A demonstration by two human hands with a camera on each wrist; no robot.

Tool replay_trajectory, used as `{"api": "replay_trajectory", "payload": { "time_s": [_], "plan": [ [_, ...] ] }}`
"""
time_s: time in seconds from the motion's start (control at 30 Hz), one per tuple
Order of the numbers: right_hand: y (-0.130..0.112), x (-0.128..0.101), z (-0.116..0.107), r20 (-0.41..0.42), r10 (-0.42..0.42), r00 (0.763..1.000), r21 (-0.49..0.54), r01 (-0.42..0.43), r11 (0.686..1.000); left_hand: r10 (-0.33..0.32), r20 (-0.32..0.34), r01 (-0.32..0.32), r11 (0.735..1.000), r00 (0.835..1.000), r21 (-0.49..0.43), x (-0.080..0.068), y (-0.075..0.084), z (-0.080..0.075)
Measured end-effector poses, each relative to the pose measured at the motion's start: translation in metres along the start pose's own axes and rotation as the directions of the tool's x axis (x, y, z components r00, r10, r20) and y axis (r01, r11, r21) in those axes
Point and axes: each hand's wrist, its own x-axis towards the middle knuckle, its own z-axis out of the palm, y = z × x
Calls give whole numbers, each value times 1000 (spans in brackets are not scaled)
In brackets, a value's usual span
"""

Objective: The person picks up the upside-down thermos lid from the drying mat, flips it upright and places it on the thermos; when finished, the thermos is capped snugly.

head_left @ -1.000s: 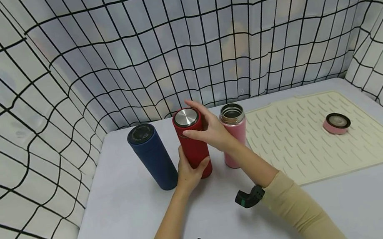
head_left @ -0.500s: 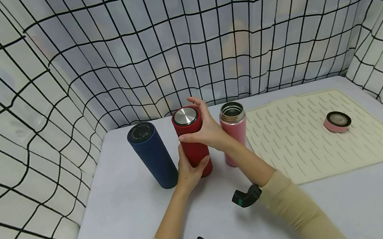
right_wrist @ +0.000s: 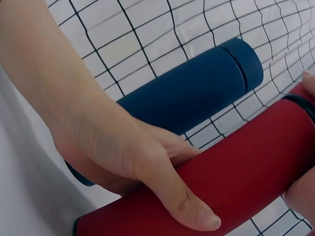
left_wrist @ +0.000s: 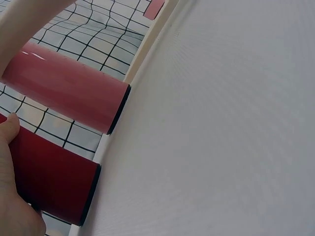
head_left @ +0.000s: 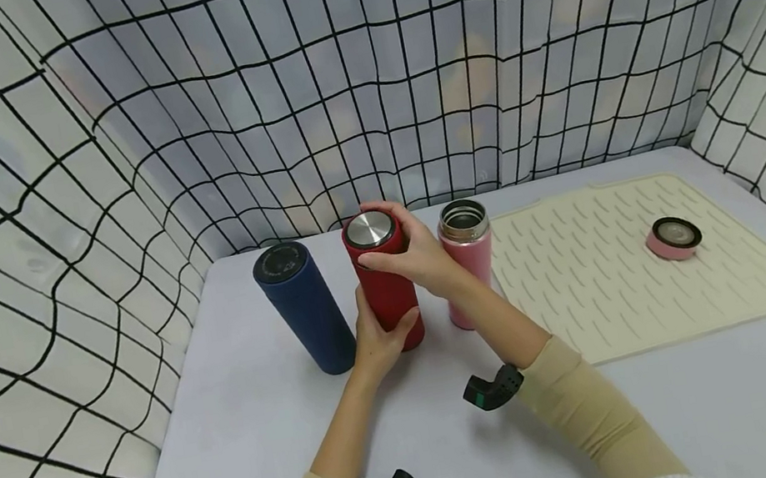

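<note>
The tall red metal bottle (head_left: 385, 289) stands on the grey bench (head_left: 263, 428) between a blue one (head_left: 303, 307) and a pink one (head_left: 466, 263); the left hand (head_left: 379, 339) grips its body while the right hand (head_left: 416, 254) grips its shiny-topped lid (head_left: 370, 233), which I think needs twisting off next.

Red flask (head_left: 386, 293): matt body, brushed-metal lid top (head_left: 369, 229). Blue flask (head_left: 305, 309): matt. Pink flask (head_left: 466, 259): glossy, metal rim. Ridged, rubbery cream mat (head_left: 632, 273).
</note>
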Motion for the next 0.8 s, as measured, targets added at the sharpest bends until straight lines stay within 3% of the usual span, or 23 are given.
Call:
{"api": "replay_trajectory", "payload": {
  "time_s": [0.1, 0.23, 0.3, 0.6, 0.8],
  "plan": [
    [2, 1, 1, -15, -25, 1000, -48, 25, 999, -1, -4, 1, 1000, 1000, -4, 0, 1, 0],
    [5, -1, -4, 39, -53, 998, 14, 53, 999, 0, -4, 0, 1000, 1000, -3, -1, 2, 1],
    [6, -2, -6, 52, -54, 997, 55, 51, 997, -4, -7, 4, 1000, 1000, 1, -1, 2, 0],
    [1, -3, -6, 79, -17, 997, 63, 12, 998, -13, -9, 13, 1000, 1000, 14, -1, 2, 0],
    [-1, -2, -5, 42, -7, 999, 41, 5, 999, -17, -3, 17, 1000, 1000, 14, -1, 2, 1]
  ]
}}
